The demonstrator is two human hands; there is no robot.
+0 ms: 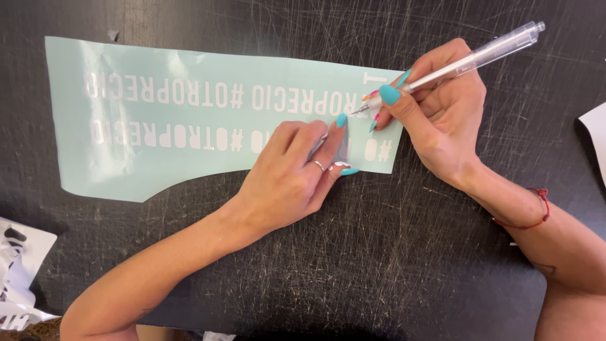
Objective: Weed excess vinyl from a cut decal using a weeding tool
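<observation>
1. Here your left hand (287, 180) presses flat on the pale green vinyl sheet (189, 139), fingers pinching a peeled strip.
2. Your right hand (442, 113) grips a clear pen tool (454, 66), tip touching the sheet's right end.
3. The sheet lies on the scratched black tabletop (379, 265).

The scratched black table (391, 252) lies bare toward 6 o'clock between the two forearms, and toward 12 o'clock above the pale green sheet (158, 151), so a hand could pass there. The sheet itself lies flat across 9 to 11 o'clock. White scraps (19, 278) sit at 8 o'clock and a white sheet edge (596, 142) at 3 o'clock, both well apart from the middle.
</observation>
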